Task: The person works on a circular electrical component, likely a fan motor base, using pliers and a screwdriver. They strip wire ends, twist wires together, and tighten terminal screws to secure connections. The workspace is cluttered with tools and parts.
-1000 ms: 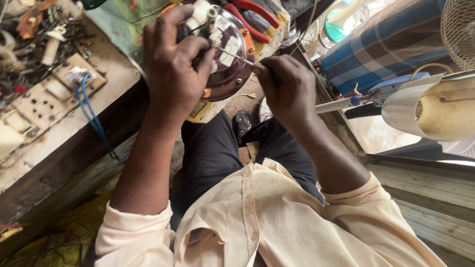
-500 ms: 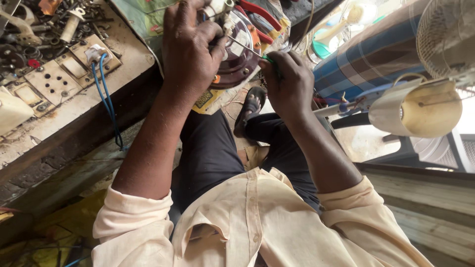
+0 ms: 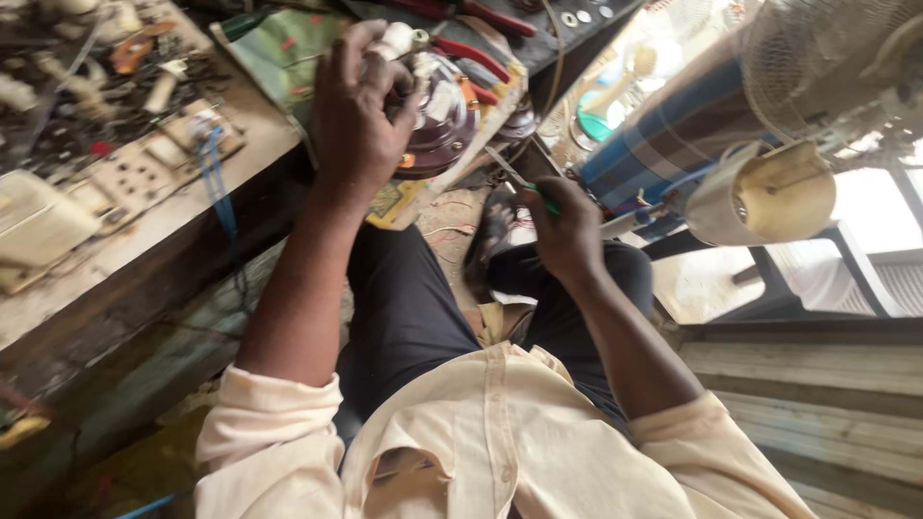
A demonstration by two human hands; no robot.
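My left hand (image 3: 358,115) is closed around a round, dark red motor-like part (image 3: 440,113) with white fittings on its top, holding it up at the edge of the workbench (image 3: 144,226). My right hand (image 3: 567,231) sits lower, over my lap, and grips a thin metal tool with a green handle (image 3: 519,179). The tool's tip points up-left toward the round part but is apart from it.
The bench at left carries switch plates (image 3: 125,178), a blue cable (image 3: 219,187) and scattered small parts. Red-handled pliers (image 3: 471,53) lie behind the round part. A cream fan motor (image 3: 760,197) and a wire fan guard (image 3: 817,58) stand at right beside striped blue cloth (image 3: 663,135).
My right hand has dropped down and away from the round part, taking the tool tip off it. My left hand stays on the part. The view has swung left.
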